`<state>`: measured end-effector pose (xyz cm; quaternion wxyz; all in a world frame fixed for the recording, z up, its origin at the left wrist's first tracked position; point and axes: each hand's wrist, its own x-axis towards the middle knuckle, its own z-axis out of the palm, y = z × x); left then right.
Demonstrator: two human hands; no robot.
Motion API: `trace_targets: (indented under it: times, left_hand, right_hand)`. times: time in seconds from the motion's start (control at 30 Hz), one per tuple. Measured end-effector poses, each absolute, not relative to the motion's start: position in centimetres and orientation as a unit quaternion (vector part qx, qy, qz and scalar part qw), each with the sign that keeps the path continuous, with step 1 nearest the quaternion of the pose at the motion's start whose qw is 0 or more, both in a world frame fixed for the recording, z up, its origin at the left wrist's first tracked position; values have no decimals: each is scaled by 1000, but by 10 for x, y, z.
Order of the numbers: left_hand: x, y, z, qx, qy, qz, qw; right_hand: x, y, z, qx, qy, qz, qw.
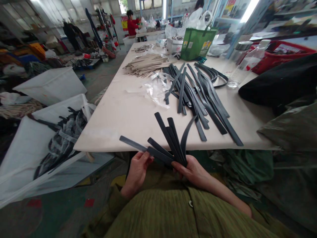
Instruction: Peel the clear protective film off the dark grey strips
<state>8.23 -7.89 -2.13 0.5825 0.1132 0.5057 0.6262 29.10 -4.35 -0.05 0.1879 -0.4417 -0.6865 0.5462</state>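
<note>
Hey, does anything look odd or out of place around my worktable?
Mildly: one dark strip in your right hand curves while its neighbours look straight, and crumpled clear plastic lies by the strip pile. No spill shows.

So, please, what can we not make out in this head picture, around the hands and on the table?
Head view: lower ends of the held black strips, mostly covered by the right hand.
Head view: small print on the green bag, too small and blurred.
Head view: far end of the black bundle, cut off by the right edge.
</note>
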Motion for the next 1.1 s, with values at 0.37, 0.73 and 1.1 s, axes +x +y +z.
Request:
trace_targets:
  times: [0.37,0.73,1.1]
  left_hand:
    - [68,-79,-22,49,464,682,564]
    - [104,-89,-35,160,439,609,641]
    - [102,-96,-41,239,466,585,620]
  right_hand:
    - [330,-32,-6,-453,-723,490,179]
    - [296,-22,-5,-394,-740,521,161]
    - [315,-26,-14,-420,-740,493,180]
